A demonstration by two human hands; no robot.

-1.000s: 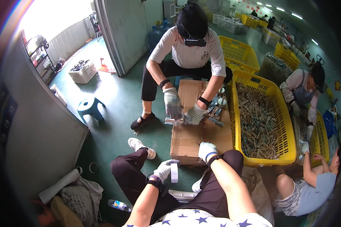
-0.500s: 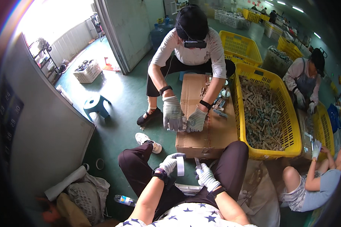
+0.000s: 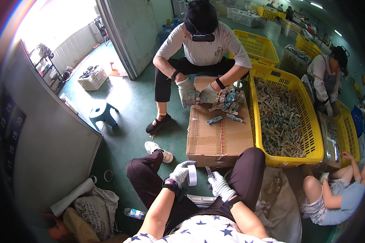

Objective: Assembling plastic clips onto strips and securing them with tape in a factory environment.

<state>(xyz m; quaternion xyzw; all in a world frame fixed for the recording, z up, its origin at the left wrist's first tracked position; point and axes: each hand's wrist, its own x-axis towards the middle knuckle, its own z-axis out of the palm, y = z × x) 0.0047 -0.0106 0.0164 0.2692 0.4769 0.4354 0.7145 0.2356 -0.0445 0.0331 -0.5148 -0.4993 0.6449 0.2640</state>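
My left hand (image 3: 180,173), in a grey-white knit glove, is closed around a roll of white tape (image 3: 192,176), held on edge above my lap. My right hand (image 3: 220,186), gloved alike, grips a narrow, flat grey tool (image 3: 208,171) that points away from me; its exact kind is unclear. Just beyond both hands stands a cardboard box (image 3: 207,139). Blue-grey and tan clips (image 3: 230,101) lie piled on it, a couple set apart. Across the box, a seated co-worker's gloved hands (image 3: 196,95) are at its far part, one pinching something small.
A yellow crate (image 3: 318,152) full of clips stands right of the box. Two more people work farther right. Left are a blue stool (image 3: 103,114), sacks (image 3: 94,210), a plastic bottle (image 3: 134,213) and a ring-shaped roll (image 3: 108,175) on the green floor.
The co-worker's hands have drawn back from the box's near-middle, and more clips now show on top. My hands barely moved, still holding the tape and the tool.
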